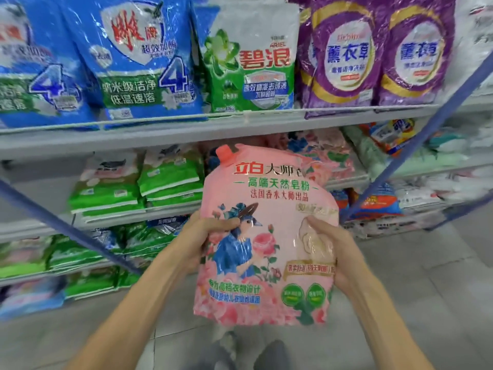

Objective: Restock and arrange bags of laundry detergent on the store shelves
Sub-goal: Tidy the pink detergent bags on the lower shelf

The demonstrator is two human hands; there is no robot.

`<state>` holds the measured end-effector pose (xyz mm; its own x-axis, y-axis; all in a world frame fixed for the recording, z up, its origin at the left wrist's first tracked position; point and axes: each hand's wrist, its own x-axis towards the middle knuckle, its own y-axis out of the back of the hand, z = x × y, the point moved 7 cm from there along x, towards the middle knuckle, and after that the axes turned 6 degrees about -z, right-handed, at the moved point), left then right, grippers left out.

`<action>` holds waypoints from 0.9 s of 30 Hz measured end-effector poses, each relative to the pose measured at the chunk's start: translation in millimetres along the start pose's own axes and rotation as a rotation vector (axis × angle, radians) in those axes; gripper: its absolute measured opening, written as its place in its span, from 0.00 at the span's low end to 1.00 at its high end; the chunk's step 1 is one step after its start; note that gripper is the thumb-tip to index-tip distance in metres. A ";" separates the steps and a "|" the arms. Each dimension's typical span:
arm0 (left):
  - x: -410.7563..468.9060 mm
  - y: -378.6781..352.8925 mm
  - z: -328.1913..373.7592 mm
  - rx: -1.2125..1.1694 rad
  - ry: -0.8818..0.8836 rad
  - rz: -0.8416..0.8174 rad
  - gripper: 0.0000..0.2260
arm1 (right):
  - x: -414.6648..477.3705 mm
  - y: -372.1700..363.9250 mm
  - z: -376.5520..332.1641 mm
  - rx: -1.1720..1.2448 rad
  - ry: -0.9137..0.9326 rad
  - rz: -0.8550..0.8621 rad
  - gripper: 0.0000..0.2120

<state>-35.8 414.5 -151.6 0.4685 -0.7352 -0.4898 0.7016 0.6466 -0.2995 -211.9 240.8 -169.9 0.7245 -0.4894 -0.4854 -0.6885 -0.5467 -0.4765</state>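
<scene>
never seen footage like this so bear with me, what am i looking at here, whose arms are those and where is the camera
There is no machine here. The single picture comes from a camera worn on a person's head, looking forward and down, so the two bare arms reaching in from below are that person's own. The left hand and the right hand grip the sides of a pink detergent bag, held upright in front of store shelves; it has a spout cap at its top corner. On the top shelf stand blue bags, a green and white bag and purple bags. On the shelves below, green packs lie stacked flat, and more pink bags show, blurred, just behind the held one.
</scene>
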 end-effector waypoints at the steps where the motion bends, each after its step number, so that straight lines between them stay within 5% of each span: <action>1: 2.2 2.2 1.1 -0.015 -0.013 0.016 0.32 | 7.4 -1.6 -3.5 -0.007 -0.010 -0.016 0.20; 12: 39.8 -11.8 -9.6 -0.100 -0.007 0.181 0.19 | 78.5 18.7 -30.1 -0.097 -0.157 -0.191 0.23; 20: 103.6 13.6 -54.8 -0.103 -0.188 0.365 0.21 | 151.9 44.4 -23.3 -0.152 -0.103 -0.327 0.08; 24: 119.2 24.4 -60.3 -0.065 -0.277 0.356 0.18 | 178.2 48.0 -9.4 -0.247 -0.068 -0.397 0.38; 27: 124.8 25.0 -56.0 -0.093 -0.359 0.369 0.07 | 193.5 47.8 -7.9 -0.294 0.005 -0.420 0.39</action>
<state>10.2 350.2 -266.1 0.8416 -0.4681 -0.2694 0.4123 0.8790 -0.2395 -104.4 114.6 -280.8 0.9375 -0.1888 -0.2923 -0.2998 -0.8648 -0.4029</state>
